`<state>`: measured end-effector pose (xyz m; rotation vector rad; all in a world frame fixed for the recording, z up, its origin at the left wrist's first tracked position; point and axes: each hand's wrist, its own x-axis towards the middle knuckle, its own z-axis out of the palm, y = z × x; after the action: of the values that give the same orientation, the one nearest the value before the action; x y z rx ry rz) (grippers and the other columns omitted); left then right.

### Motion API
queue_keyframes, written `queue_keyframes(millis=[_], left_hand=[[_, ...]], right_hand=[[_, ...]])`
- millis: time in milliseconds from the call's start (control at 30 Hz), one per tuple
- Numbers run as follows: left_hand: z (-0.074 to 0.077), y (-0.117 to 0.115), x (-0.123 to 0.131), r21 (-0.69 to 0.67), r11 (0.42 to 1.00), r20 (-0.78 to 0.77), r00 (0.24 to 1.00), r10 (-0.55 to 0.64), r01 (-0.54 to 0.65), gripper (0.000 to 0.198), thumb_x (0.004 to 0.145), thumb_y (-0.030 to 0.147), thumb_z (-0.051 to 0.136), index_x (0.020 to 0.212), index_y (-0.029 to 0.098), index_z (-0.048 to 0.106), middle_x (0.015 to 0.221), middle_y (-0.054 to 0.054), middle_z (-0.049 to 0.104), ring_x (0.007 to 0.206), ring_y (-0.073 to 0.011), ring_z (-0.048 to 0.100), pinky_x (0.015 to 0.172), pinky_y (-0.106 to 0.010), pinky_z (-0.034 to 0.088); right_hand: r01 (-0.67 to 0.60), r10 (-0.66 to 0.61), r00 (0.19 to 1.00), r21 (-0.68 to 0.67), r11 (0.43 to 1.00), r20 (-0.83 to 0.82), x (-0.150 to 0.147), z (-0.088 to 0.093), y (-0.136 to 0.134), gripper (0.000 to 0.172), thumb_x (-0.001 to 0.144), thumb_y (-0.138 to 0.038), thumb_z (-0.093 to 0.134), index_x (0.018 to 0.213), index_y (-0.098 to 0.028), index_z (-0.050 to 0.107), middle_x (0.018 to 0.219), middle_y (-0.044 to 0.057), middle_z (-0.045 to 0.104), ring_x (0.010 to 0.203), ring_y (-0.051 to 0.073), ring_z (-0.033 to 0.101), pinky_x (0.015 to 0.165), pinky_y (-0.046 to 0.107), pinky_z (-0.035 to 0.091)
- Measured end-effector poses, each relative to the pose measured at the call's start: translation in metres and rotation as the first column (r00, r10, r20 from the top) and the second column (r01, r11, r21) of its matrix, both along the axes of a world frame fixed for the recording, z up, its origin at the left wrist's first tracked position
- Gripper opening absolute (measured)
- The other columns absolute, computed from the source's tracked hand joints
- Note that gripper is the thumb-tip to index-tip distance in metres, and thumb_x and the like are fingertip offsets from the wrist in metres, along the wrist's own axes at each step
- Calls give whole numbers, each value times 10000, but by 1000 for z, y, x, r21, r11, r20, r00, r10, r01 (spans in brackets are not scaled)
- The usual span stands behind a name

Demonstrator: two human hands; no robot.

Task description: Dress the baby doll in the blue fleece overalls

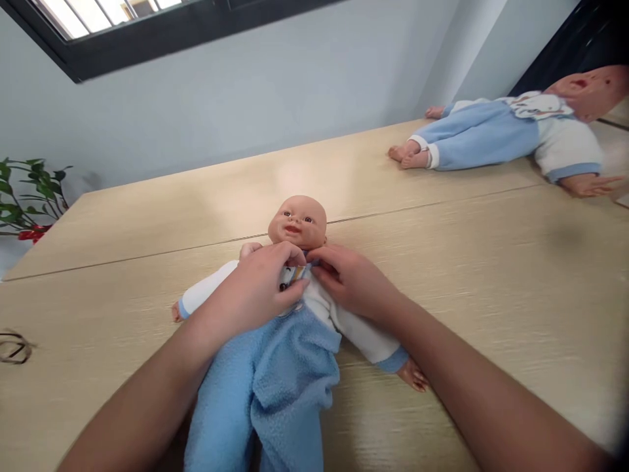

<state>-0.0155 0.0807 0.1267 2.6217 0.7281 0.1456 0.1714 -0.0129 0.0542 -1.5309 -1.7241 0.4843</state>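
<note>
A baby doll (297, 223) lies on its back on the wooden table (491, 262), head away from me, dressed in a white and blue fleece suit (280, 387). My left hand (255, 288) rests on its chest with fingers pinched on the suit's collar just under the chin. My right hand (351, 282) pinches the same collar from the other side. Both hands are closed on the fabric, touching each other at the neck opening. The doll's arms stick out to either side.
A second doll (511, 131) in the same blue and white suit lies at the far right of the table. A green plant with red leaves (27, 203) stands beyond the left edge. A dark wire-like object (14, 347) lies at the left.
</note>
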Motion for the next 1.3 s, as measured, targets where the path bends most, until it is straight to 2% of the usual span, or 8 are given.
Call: queue_keyframes(millis=[167,300,400,667,867,967,1100,1300], left_hand=[[-5,-7,4,53,999,50,999,-13,11,153,914,285,600,1052,220,605,1112,-34,717,1041,-253,632,1026,-462,343],[-8,-9,4,134,991,24,1000,3,-6,231,940,356,604,1125,224,641,1164,-66,709,1110,-293,613,1041,-493,336],[-11,-10,4,204,979,2,1000,7,-7,193,955,356,586,1068,224,671,1119,-65,712,1110,-302,603,1038,-501,346],[-12,-10,3,295,955,78,997,-15,-9,88,953,254,574,944,213,651,1011,-30,721,1014,-243,659,1024,-472,395],[-10,-7,1,360,932,108,991,-83,38,64,941,219,580,947,206,642,1005,-39,721,1005,-237,677,990,-435,465],[-8,-7,0,368,929,126,988,-85,33,56,936,233,605,968,213,646,1014,-34,720,1018,-237,678,994,-436,470],[-7,-4,-1,356,934,143,987,-77,21,67,944,253,617,995,223,648,1045,-30,720,1021,-239,678,970,-431,476],[-7,-4,-1,344,939,130,989,-69,20,37,938,234,616,944,214,647,997,-23,715,956,-235,675,931,-421,486]], right_hand=[[-9,10,1000,-93,996,12,10,4,8,57,879,-217,613,925,-248,601,817,-14,657,682,157,553,630,290,347],[-7,17,996,-105,994,92,19,7,12,118,885,-312,659,834,-247,575,670,-40,575,589,133,472,593,287,270],[-1,14,984,-75,997,180,23,7,12,164,905,-354,649,807,-236,590,716,-16,613,616,137,479,599,289,246],[-37,57,937,-65,997,343,27,11,7,28,851,-223,581,842,-227,607,870,4,691,703,145,553,610,279,283],[-51,82,903,-84,995,422,25,16,16,62,824,-235,606,846,-243,663,788,-3,683,671,145,552,575,278,250],[-6,3,890,5,1000,456,25,16,18,46,813,-243,611,794,-221,647,721,4,665,628,146,519,573,286,238],[88,-146,917,167,982,371,25,6,17,88,806,-235,609,725,-206,592,646,-1,607,602,142,485,592,279,271],[-40,22,987,105,994,162,31,-10,15,19,854,-206,626,871,-204,632,847,13,676,717,137,568,645,240,370]])
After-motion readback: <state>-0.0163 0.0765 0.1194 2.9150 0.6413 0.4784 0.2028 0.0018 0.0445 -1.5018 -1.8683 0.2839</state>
